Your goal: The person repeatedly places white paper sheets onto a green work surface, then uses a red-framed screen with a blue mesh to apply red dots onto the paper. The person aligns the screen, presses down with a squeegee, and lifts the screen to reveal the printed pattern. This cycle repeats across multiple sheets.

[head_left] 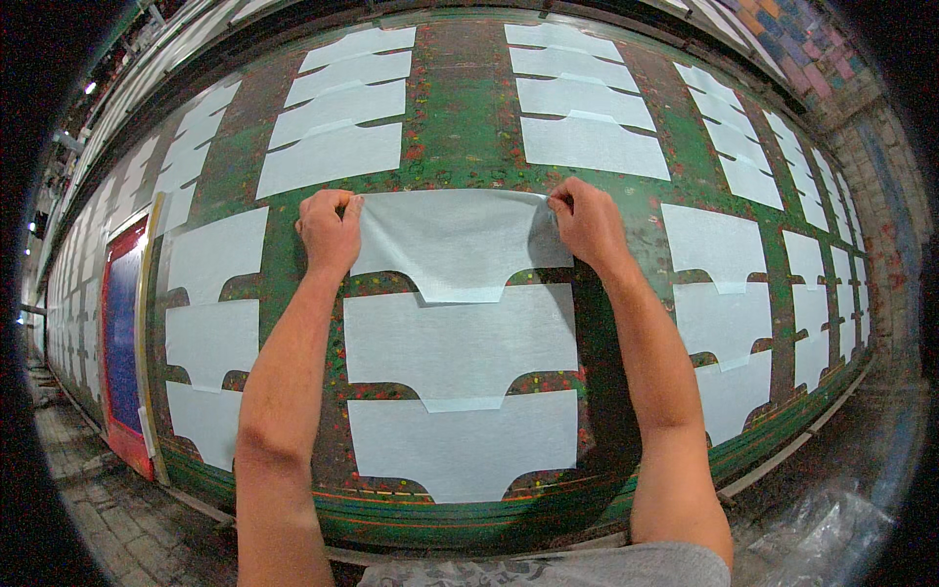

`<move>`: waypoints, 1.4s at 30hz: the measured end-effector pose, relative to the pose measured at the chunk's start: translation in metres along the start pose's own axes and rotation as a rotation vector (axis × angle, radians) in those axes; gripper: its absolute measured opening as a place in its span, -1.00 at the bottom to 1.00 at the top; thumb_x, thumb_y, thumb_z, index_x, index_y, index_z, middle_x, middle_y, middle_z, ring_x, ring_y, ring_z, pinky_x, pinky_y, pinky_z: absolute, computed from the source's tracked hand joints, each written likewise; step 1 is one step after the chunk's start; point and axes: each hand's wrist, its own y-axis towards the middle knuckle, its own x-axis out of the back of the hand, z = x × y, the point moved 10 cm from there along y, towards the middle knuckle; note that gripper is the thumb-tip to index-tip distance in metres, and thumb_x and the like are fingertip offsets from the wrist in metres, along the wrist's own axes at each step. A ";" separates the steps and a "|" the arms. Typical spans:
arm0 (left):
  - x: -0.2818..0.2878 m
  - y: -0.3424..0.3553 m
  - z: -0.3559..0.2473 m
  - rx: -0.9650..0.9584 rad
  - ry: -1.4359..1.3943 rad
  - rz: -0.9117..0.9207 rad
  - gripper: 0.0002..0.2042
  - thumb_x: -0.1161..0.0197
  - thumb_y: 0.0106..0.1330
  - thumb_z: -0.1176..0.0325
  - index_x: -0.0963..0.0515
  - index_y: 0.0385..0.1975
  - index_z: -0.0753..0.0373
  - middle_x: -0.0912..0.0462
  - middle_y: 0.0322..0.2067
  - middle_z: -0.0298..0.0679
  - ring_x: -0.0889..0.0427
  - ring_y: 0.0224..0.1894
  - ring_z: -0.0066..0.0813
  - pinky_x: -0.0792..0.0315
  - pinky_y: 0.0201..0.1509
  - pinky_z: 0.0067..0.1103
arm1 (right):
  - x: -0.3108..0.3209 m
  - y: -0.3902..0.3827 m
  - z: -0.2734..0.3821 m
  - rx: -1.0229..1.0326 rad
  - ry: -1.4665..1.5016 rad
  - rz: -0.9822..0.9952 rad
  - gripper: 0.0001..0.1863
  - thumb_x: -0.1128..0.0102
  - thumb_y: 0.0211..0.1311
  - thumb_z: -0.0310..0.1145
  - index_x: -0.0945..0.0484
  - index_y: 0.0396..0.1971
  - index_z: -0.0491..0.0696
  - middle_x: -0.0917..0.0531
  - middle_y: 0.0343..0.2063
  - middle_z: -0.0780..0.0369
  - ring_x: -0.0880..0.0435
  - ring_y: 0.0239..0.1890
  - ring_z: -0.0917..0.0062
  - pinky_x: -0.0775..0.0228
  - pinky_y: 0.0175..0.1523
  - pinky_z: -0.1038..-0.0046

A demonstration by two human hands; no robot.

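A pale blue cut fabric panel (460, 240) is stretched between my two hands, its far edge slightly lifted and creased. My left hand (331, 230) pinches the far left corner. At the far right corner, my right hand (585, 223) is closed on the same panel. The panel's narrow near tab overlaps the far edge of a second panel (460, 338), which lies flat. Closer to me a third panel (465, 440) lies in line with it, under the second one's tab. All rest on a long green table (455, 127) with many coloured specks.
More matching panels lie in columns, among them a far left column (333, 147), a far right column (592, 142) and a near right column (719, 313). A red-edged frame with a blue mesh (124, 323) stands at the left. Clear plastic (822, 533) lies at lower right.
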 end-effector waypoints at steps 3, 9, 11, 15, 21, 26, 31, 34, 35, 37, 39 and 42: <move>-0.002 0.002 0.003 0.003 0.035 -0.009 -0.84 -0.48 0.42 0.17 -0.75 -0.19 0.09 -0.77 -0.11 -0.26 -0.62 0.14 -0.11 -0.40 0.25 -0.10 | -0.005 0.009 -0.006 -0.016 0.029 0.004 -0.86 -0.42 0.35 -0.37 -0.75 -0.19 -0.09 -0.82 -0.22 -0.03 -0.81 -0.12 -0.06 -0.62 -0.03 0.00; -0.006 0.014 0.015 -0.001 -0.024 -0.035 -0.81 -0.50 0.41 0.13 -0.76 -0.20 0.08 -0.78 -0.10 -0.26 -0.63 0.12 -0.09 -0.42 0.23 -0.08 | -0.004 0.017 -0.017 -0.066 0.077 -0.053 -0.86 -0.40 0.38 -0.36 -0.76 -0.17 -0.08 -0.82 -0.21 -0.03 -0.81 -0.10 -0.06 -0.62 -0.02 0.02; -0.007 0.013 0.016 0.009 -0.020 -0.035 -0.80 -0.51 0.40 0.12 -0.77 -0.22 0.09 -0.78 -0.11 -0.26 -0.63 0.12 -0.09 -0.42 0.22 -0.08 | -0.002 0.018 -0.017 -0.062 0.092 -0.078 -0.85 -0.38 0.39 -0.35 -0.76 -0.16 -0.07 -0.82 -0.22 -0.02 -0.81 -0.10 -0.06 -0.61 -0.02 0.02; -0.006 0.014 0.015 0.029 -0.001 -0.066 -0.79 -0.53 0.38 0.10 -0.78 -0.29 0.10 -0.79 -0.18 -0.26 -0.65 0.08 -0.09 -0.43 0.20 -0.07 | -0.004 0.021 -0.019 -0.087 0.062 -0.103 -0.85 -0.39 0.40 -0.30 -0.77 -0.15 -0.04 -0.82 -0.23 0.01 -0.81 -0.11 -0.03 -0.61 -0.01 0.02; -0.005 0.005 -0.025 -0.095 0.277 -0.061 -0.44 -0.42 0.47 -0.06 -0.60 0.31 0.16 -0.60 0.29 0.00 -0.47 0.41 0.05 -0.26 0.51 0.00 | -0.009 0.020 -0.023 -0.097 0.023 -0.080 -0.84 -0.41 0.40 -0.26 -0.78 -0.15 0.00 -0.84 -0.24 0.05 -0.83 -0.14 0.03 -0.63 -0.04 0.03; -0.060 -0.081 -0.158 -0.497 0.258 0.366 -0.05 -0.20 0.55 -0.27 -0.14 0.65 0.40 -0.12 0.66 0.18 -0.02 0.73 0.18 0.16 0.78 -0.03 | -0.006 0.015 -0.016 -0.112 0.072 -0.084 -0.86 -0.43 0.44 -0.41 -0.79 -0.08 -0.08 -0.86 -0.27 0.13 -0.86 -0.26 0.33 -0.65 -0.11 0.28; -0.119 -0.100 -0.269 -0.496 0.230 0.633 -0.15 -0.12 0.56 -0.26 -0.23 0.66 0.23 -0.13 0.68 0.08 0.02 0.74 0.16 0.12 0.79 -0.04 | 0.000 -0.001 0.015 -0.038 0.630 -0.041 -0.85 -0.36 0.48 -0.53 -0.79 -0.03 -0.11 -0.85 -0.27 0.26 -0.79 -0.21 0.59 -0.63 -0.14 0.42; -0.146 -0.093 -0.309 -0.684 0.280 0.690 -0.23 -0.11 0.57 -0.16 -0.22 0.68 0.09 -0.14 0.69 0.00 -0.01 0.74 0.10 0.09 0.79 -0.04 | 0.035 -0.030 0.041 0.170 0.489 -0.175 -0.85 -0.38 0.46 -0.54 -0.78 -0.05 -0.12 -0.84 -0.24 0.24 -0.79 -0.20 0.62 -0.63 -0.15 0.46; -0.146 -0.100 -0.318 -0.804 0.289 0.647 -0.25 -0.09 0.58 -0.13 -0.19 0.69 0.06 -0.12 0.70 -0.04 -0.03 0.74 0.06 0.08 0.78 -0.03 | 0.048 -0.043 0.047 0.231 0.403 -0.230 -0.86 -0.40 0.44 -0.53 -0.77 -0.06 -0.12 -0.85 -0.23 0.22 -0.80 -0.20 0.61 -0.63 -0.15 0.47; -0.144 -0.116 -0.316 -0.895 0.131 0.766 -0.24 -0.14 0.59 -0.01 -0.13 0.71 0.10 -0.07 0.72 -0.07 -0.03 0.75 -0.02 0.10 0.80 -0.05 | 0.055 -0.066 0.050 0.236 0.313 -0.168 -0.87 -0.42 0.39 -0.55 -0.76 -0.11 -0.11 -0.82 -0.26 0.17 -0.81 -0.25 0.51 -0.63 -0.14 0.44; -0.111 -0.118 -0.274 -0.796 -0.030 0.698 -0.20 -0.22 0.55 0.03 -0.11 0.71 0.16 -0.04 0.73 -0.08 0.00 0.76 -0.04 0.14 0.81 -0.09 | 0.049 -0.086 0.043 0.196 0.134 0.003 -0.82 -0.53 0.28 -0.46 -0.73 -0.17 -0.08 -0.75 -0.27 0.14 -0.80 -0.23 0.29 -0.66 -0.10 0.34; -0.048 -0.126 -0.201 -0.721 0.025 0.665 -0.13 -0.34 0.49 0.09 -0.10 0.70 0.25 0.00 0.74 -0.08 0.06 0.77 -0.05 0.20 0.83 -0.16 | 0.042 -0.110 0.044 0.279 -0.161 0.111 -0.75 -0.60 0.23 -0.33 -0.71 -0.16 -0.04 -0.70 -0.24 0.21 -0.76 -0.14 0.20 -0.66 -0.08 0.20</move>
